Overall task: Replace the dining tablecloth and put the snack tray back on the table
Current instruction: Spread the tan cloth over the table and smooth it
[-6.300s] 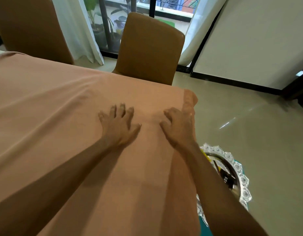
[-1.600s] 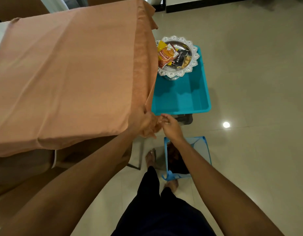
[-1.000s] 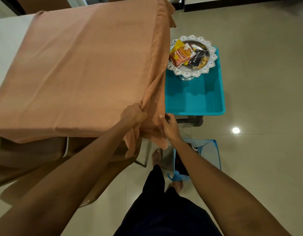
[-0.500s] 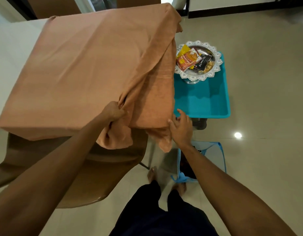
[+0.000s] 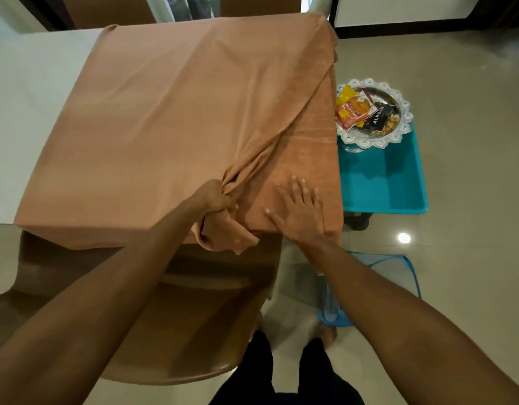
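A peach-brown tablecloth (image 5: pixel 164 118) covers the right part of the white table (image 5: pixel 27 92). My left hand (image 5: pixel 214 198) is shut on a bunched corner of the cloth at the near edge, with folds fanning up to the far right corner. My right hand (image 5: pixel 299 209) lies flat, fingers spread, on the cloth near the table's near right corner. The silver snack tray (image 5: pixel 398 124), holding snack packets, rests on a turquoise plastic tray (image 5: pixel 383 182) on a low stand to the right of the table.
A brown chair (image 5: pixel 164 317) stands tucked under the near edge, below my arms. A blue mesh basket (image 5: pixel 398 276) sits on the tiled floor by my feet. More chairs and a curtain stand behind the table.
My left hand has pulled the gathered corner leftwards along the near edge. My right hand let go of the hanging cloth and now presses flat on the tabletop.
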